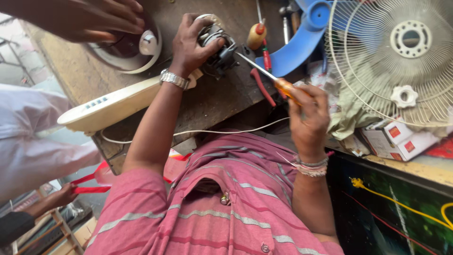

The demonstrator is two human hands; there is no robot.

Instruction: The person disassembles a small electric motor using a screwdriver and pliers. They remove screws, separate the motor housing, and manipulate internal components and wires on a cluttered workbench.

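On bench: one motor (218, 45) in left hand (191, 45), one screwdriver (276, 81) in right hand (309, 111), perhaps touching.

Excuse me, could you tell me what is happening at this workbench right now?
A person in a pink striped shirt is working on a small fan motor at a worn wooden bench. The left hand grips the motor, while the right hand holds an orange-handled screwdriver with its tip at the motor's side. A cream fan housing, a blue fan blade and a white wire guard lie around. Another person's hand rests on a round part at the upper left.
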